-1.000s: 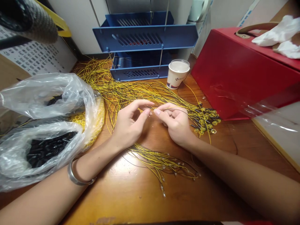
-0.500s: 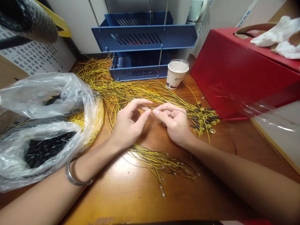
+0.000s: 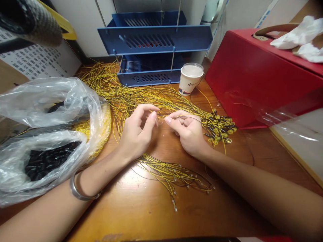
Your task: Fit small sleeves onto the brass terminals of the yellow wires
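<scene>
My right hand (image 3: 188,131) pinches a thin wire (image 3: 160,117) between thumb and forefinger, and a dark strand runs back across its knuckles. To the left, my left hand (image 3: 136,131) has its thumb and forefinger apart close to the wire's end. Whether its other fingers touch the wire cannot be made out. Behind both hands lies a large bundle of yellow and black wires (image 3: 151,95), ending at the right in yellow hexagonal caps (image 3: 222,129). A smaller bunch of wires (image 3: 161,166) with small clear tips lies in front of my hands.
Clear plastic bags (image 3: 83,87) at the left hold black pieces (image 3: 50,158) and yellow hexagonal pieces (image 3: 102,141). A blue tray rack (image 3: 156,40) stands at the back beside a paper cup (image 3: 188,80). At the right is a red box (image 3: 247,74) with crumpled tissue on top.
My left hand has drawn a little to the left, and its thumb and forefinger have parted from the wire's end. My right hand has stayed in place with its pinch.
</scene>
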`<state>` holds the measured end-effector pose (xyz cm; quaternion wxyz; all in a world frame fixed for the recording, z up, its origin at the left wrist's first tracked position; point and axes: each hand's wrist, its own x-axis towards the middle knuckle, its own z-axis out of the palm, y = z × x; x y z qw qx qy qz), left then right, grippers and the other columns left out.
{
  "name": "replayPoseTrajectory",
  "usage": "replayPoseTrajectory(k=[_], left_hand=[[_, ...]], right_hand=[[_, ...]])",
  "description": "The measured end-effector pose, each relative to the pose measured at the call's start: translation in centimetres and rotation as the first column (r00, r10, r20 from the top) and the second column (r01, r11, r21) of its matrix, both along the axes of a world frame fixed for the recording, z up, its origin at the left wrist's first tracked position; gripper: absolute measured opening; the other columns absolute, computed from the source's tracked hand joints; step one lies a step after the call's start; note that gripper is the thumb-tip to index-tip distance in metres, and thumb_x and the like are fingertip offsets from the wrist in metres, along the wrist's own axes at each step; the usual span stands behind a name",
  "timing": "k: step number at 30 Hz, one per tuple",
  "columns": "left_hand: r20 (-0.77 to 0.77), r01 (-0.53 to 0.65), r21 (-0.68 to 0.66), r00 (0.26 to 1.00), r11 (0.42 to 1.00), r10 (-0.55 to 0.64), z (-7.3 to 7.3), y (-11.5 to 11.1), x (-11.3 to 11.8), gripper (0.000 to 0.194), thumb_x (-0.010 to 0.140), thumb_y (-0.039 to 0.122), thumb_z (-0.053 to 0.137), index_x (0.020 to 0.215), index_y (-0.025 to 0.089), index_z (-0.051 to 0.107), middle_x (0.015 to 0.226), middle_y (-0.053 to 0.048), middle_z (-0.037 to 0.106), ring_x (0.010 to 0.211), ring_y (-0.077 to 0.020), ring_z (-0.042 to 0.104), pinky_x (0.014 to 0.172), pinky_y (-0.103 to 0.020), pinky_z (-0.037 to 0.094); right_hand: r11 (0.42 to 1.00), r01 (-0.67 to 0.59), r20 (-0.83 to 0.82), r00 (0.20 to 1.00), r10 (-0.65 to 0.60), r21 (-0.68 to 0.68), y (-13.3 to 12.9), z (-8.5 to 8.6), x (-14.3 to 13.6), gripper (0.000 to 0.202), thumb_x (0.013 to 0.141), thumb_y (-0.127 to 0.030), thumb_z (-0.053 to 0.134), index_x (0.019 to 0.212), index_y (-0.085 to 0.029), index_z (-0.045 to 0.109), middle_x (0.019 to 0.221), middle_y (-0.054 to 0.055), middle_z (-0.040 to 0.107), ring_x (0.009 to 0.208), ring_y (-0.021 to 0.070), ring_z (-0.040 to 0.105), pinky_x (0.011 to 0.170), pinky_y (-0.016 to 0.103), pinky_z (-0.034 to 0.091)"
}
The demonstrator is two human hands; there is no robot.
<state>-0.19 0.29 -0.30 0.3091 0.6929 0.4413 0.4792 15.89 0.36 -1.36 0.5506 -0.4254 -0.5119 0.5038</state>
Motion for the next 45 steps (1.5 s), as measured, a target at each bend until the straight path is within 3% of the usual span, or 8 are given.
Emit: replayPoseTrajectory(k=[4,8,11,24,29,45], left_hand=[[-0.068,0.003,0.153,0.998,0.988,0.007,0.20,-0.24,0.15,0.032,0.086,0.016,0.068,0.115,0.019,0.056,0.106,-0.004,0.069,0.053,-0.0048,0.051,0.049,-0.020,0.043],[-0.136,-0.002,0.311,0.990,0.950,0.046,0.29,-0.43,0.32,0.030,0.083,0.008,0.068,0.110,0.018,0.059,0.100,-0.001,0.071,0.051,-0.0023,0.052,0.050,-0.016,0.045],[-0.151,-0.018,0.345,0.986,0.938,0.074,0.24,-0.42,0.30,0.028,0.084,0.007,0.069,0.108,0.018,0.059,0.097,0.000,0.072,0.052,-0.0018,0.054,0.050,-0.015,0.046],[-0.117,-0.073,0.299,0.987,0.951,0.113,0.07,-0.23,0.27,0.026,0.084,0.011,0.071,0.107,0.017,0.061,0.089,0.000,0.072,0.055,-0.0043,0.059,0.051,-0.016,0.048],[-0.090,-0.097,0.232,0.989,0.968,0.120,-0.01,-0.12,0.27,0.023,0.084,0.016,0.073,0.104,0.017,0.062,0.090,-0.001,0.073,0.069,-0.0100,0.069,0.053,-0.017,0.049],[-0.030,-0.124,0.165,0.991,0.979,0.130,-0.17,-0.01,0.20,0.014,0.089,0.020,0.067,0.103,0.018,0.064,0.090,-0.001,0.071,0.066,-0.0085,0.064,0.053,-0.019,0.047]], right_hand=[[1.000,0.005,-0.011,1.000,-0.005,-0.001,0.01,0.04,0.01,0.017,0.077,-0.031,0.071,0.075,-0.016,0.062,0.046,-0.009,0.034,0.043,0.0051,0.024,0.045,0.024,0.015],[1.000,0.006,-0.017,1.000,-0.006,-0.003,0.06,0.11,0.02,0.017,0.076,-0.030,0.071,0.075,-0.016,0.062,0.046,-0.010,0.034,0.043,0.0051,0.025,0.044,0.024,0.015],[1.000,0.001,-0.027,1.000,-0.001,0.001,0.07,0.15,-0.04,0.017,0.076,-0.030,0.071,0.075,-0.015,0.062,0.047,-0.009,0.036,0.043,0.0049,0.025,0.044,0.024,0.015],[1.000,0.005,-0.020,1.000,-0.005,-0.005,0.00,0.09,-0.02,0.019,0.075,-0.031,0.072,0.073,-0.016,0.061,0.046,-0.009,0.036,0.043,0.0047,0.025,0.044,0.024,0.014],[1.000,0.009,-0.014,1.000,-0.009,0.012,0.07,0.11,-0.04,0.019,0.076,-0.031,0.071,0.073,-0.016,0.060,0.046,-0.010,0.036,0.042,0.0050,0.025,0.044,0.024,0.015],[1.000,0.026,-0.024,0.999,-0.025,0.008,0.02,0.06,-0.07,0.018,0.077,-0.031,0.070,0.075,-0.016,0.060,0.046,-0.010,0.035,0.043,0.0048,0.024,0.045,0.025,0.015]])
